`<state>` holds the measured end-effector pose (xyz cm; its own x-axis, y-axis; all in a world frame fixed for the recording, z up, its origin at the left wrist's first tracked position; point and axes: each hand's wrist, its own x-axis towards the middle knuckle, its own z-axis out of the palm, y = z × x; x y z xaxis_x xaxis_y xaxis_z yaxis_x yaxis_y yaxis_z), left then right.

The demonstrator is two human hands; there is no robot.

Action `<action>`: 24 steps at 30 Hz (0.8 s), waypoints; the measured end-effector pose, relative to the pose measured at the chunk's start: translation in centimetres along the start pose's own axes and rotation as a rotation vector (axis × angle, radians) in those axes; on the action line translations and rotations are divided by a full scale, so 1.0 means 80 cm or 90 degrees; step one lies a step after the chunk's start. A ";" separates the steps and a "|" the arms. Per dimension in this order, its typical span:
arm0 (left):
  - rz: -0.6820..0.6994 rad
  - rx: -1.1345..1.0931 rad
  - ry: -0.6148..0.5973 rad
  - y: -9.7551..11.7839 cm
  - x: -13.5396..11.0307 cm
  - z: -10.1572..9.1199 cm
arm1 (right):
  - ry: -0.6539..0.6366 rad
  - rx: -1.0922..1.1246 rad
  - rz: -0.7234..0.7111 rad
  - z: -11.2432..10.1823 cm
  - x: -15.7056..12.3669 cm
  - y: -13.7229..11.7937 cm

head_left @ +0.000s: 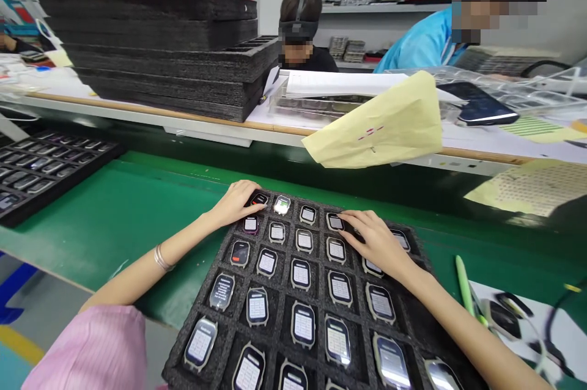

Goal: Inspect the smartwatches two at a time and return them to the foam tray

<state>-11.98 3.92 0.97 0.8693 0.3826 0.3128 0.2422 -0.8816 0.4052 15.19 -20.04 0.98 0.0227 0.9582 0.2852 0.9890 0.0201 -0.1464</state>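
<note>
A black foam tray (415, 332) lies in front of me on the green belt (123, 213), its pockets filled with several small watch bodies with lit screens (301, 273). My left hand (235, 202) rests on the tray's far left corner, fingers curled over a watch body with a dark screen (259, 198). My right hand (373, 240) lies flat over the far right pockets, its fingertips touching a watch body (334, 221). A bracelet sits on my left wrist.
Another black tray of parts (43, 167) sits at the left. A tall stack of black foam trays (160, 41) topped with pink foam stands on the far bench. Yellow paper (389, 124) overhangs the bench edge. Two people sit opposite. A green pen (465, 283) lies right.
</note>
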 end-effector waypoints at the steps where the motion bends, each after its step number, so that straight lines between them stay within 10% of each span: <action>1: 0.012 0.006 -0.014 0.000 -0.007 -0.007 | 0.003 -0.005 -0.004 0.000 0.000 0.001; 9: 0.128 0.078 -0.199 0.003 -0.041 -0.017 | 0.000 0.005 -0.012 0.004 0.016 0.006; 18: 0.101 0.064 -0.078 0.011 -0.027 -0.024 | -0.145 -0.004 -0.041 -0.017 0.035 -0.001; 24: 0.161 0.156 -0.104 0.075 0.032 0.001 | -0.203 -0.008 -0.004 -0.022 0.058 -0.004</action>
<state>-8.24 -0.41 4.12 0.9672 0.1126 0.2277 0.0894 -0.9899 0.1098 15.23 -16.08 3.99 -0.0289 0.9993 -0.0251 0.9907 0.0253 -0.1340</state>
